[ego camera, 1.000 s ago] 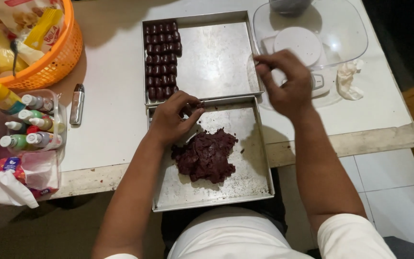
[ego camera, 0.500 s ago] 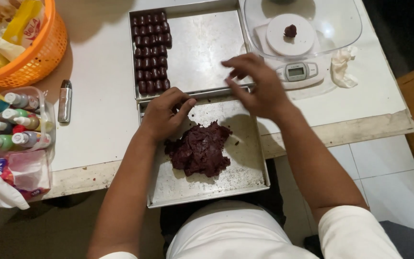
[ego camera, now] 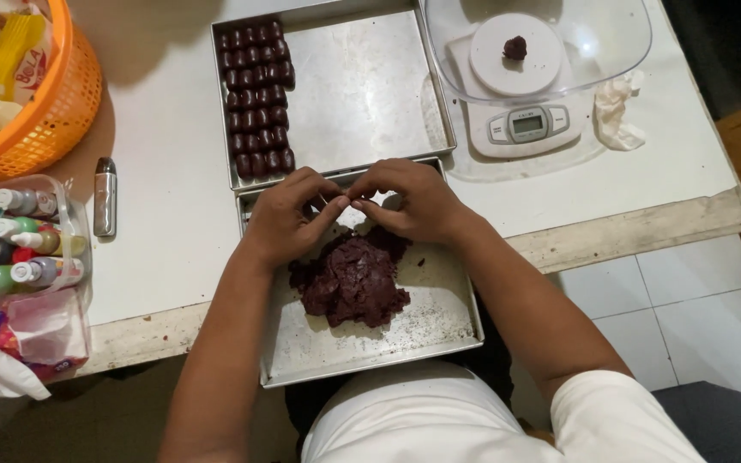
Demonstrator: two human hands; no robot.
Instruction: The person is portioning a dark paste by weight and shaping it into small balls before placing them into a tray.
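My left hand (ego camera: pixel 289 219) and my right hand (ego camera: pixel 418 206) meet fingertip to fingertip over the far edge of the near metal tray (ego camera: pixel 439 330). Their fingers are curled inward, and whatever lies between them is hidden. Just below the hands, a lump of dark red-brown dough (ego camera: pixel 352 281) rests on that tray. The far metal tray (ego camera: pixel 370 86) holds rows of small dark dough pieces (ego camera: pixel 257 99) along its left side. One small dark ball (ego camera: pixel 515 47) sits on the white kitchen scale (ego camera: pixel 521 94), under a clear bowl.
An orange basket (ego camera: pixel 45 103) with packets stands at the far left. A clear box of small bottles (ego camera: pixel 23 240) sits at the left edge, beside a small metal lighter-like object (ego camera: pixel 105 195). A crumpled tissue (ego camera: pixel 615 111) lies right of the scale. The table edge (ego camera: pixel 645 227) runs close on the right.
My right hand came back from the scale, leaving a small ball on it, and joined my left hand at the far edge of the near tray. The view shifted slightly.
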